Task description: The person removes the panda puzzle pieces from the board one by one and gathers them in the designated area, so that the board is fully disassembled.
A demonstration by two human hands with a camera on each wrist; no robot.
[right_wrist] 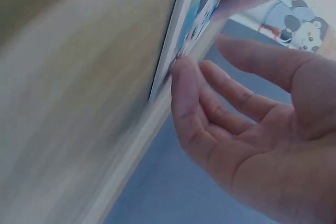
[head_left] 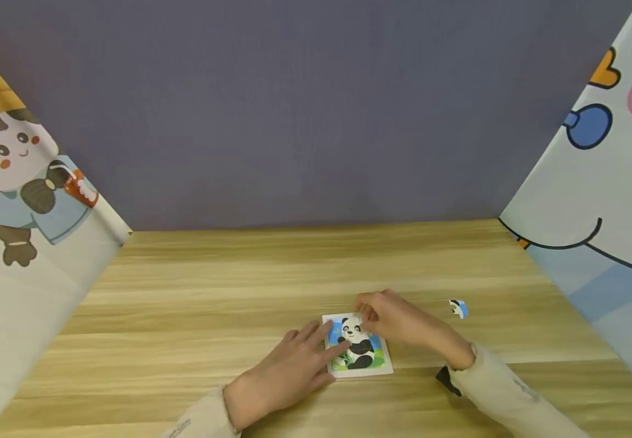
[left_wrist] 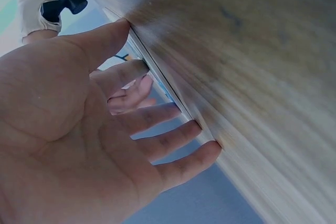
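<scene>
A small panda jigsaw puzzle point(head_left: 361, 362) in a white frame lies on the wooden table. My left hand point(head_left: 288, 370) rests on its left part, fingers spread; in the left wrist view, the thumb and fingertips of this hand point(left_wrist: 89, 124) touch the board's edge and the tabletop. Over the puzzle's upper right corner is my right hand point(head_left: 398, 319). Seen from the right wrist, the bent index finger of that hand point(right_wrist: 247, 145) touches the puzzle there, while the thumb stands apart from it. No piece shows between them. The spot under the fingertip is hidden.
A loose puzzle piece point(head_left: 459, 308), blue, white and black, lies on the table to the right of the right hand. A dark grey panel point(head_left: 316, 121) rises behind the table point(head_left: 211, 292). Cartoon-printed walls point(head_left: 578, 201) stand at both sides.
</scene>
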